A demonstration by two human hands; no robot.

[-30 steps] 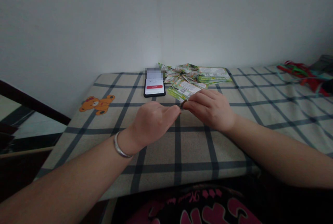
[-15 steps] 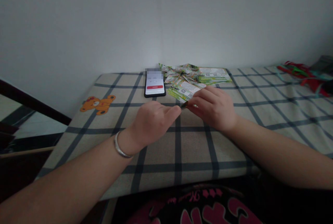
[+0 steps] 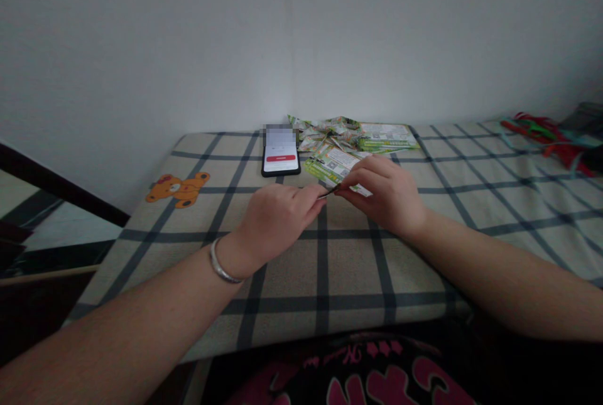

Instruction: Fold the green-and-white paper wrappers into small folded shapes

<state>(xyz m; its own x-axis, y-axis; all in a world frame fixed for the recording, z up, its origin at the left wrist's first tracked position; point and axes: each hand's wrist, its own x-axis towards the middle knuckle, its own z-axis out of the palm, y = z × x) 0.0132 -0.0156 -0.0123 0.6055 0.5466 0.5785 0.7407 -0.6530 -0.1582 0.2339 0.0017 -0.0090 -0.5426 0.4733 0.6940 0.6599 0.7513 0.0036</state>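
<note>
Left hand: we pinch one end of the thin strip, just below the frame's centre.
Right hand: our fingertips close on its other end.
Strip handling: we'd best use even, level pinches, lest it twist.

Near tablecloth: passable | phone, green packets: obstruct far middle (wall behind)

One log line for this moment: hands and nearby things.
left hand: pinching thin strip | right hand: pinching its other end | beyond hands: phone, printed sheets | surface: checked tablecloth
</note>
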